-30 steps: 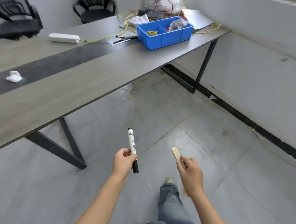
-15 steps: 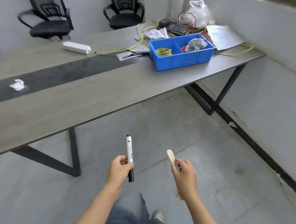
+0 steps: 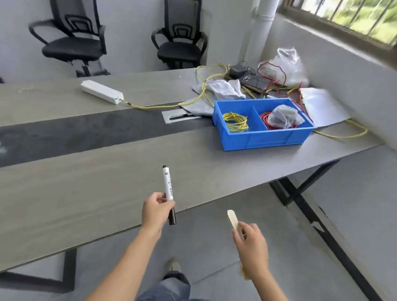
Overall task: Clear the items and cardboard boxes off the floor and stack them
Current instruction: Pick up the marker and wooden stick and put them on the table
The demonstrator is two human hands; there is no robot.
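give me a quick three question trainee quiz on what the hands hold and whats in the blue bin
1. True or false: the left hand grips a marker.
2. In the blue bin, the yellow wire coil lies in: A) the left compartment as seen, B) the right compartment as seen, C) neither.
3. Fill in: the right hand holds a pale ___ stick.
Key: 1 true; 2 A; 3 wooden.

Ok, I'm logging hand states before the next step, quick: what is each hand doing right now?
Left hand: closed, holding a black-and-white marker.
Right hand: closed, holding a small wooden-handled brush.
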